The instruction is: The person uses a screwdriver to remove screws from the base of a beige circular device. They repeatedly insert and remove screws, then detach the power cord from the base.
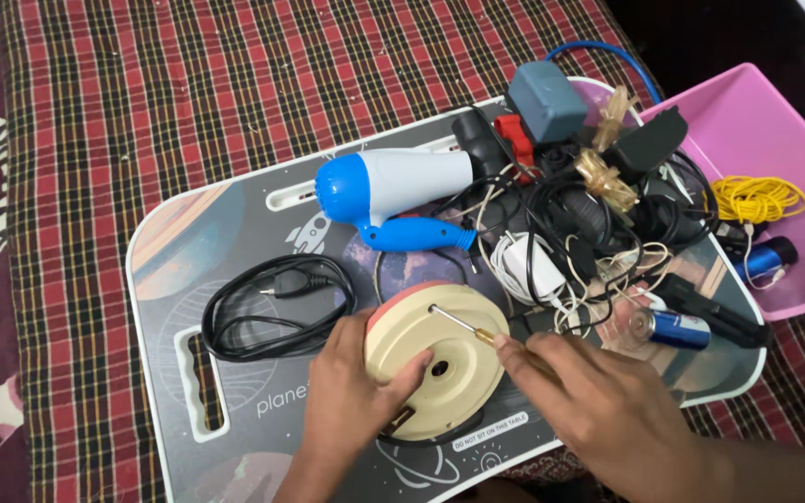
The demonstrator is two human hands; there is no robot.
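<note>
L hand is gripping the round cream case at the lap table's near edge. R hand is clenching a screwdriver, tip on a screw; it needs steady turning next.

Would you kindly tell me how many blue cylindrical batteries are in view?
2. One blue battery lies on the lap table, right of the right hand; another blue battery lies in the pink tray. The cable pile may hide more.
</note>
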